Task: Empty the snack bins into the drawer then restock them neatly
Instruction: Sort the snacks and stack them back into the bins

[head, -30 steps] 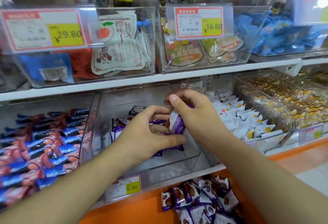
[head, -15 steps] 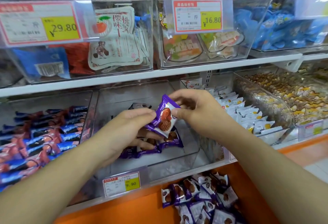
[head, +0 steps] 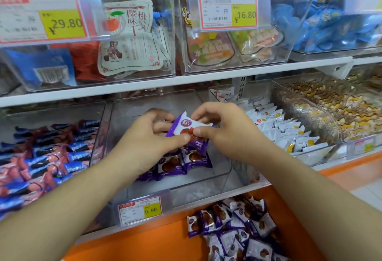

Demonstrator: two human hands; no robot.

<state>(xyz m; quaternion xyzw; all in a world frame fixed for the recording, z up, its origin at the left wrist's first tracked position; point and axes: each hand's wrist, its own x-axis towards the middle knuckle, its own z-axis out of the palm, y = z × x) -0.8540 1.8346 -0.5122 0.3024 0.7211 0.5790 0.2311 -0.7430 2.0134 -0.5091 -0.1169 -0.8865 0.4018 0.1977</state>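
Left hand (head: pixel 144 145) and right hand (head: pixel 225 134) pinching one purple snack packet (head: pixel 186 126) over clear bin (head: pixel 217 180), more packets in orange drawer (head: pixel 144 242) at 6 o'clock

Bright, even light; glare on clear plastic, soft blur, wide-angle bending at edges.

both my arms reach forward, bare forearms angled in toward each other. my left hand (head: pixel 148 136) and right hand (head: pixel 225 128) sit close together, thumbs nearly touching, fingers curled in a pinch with knuckles up.
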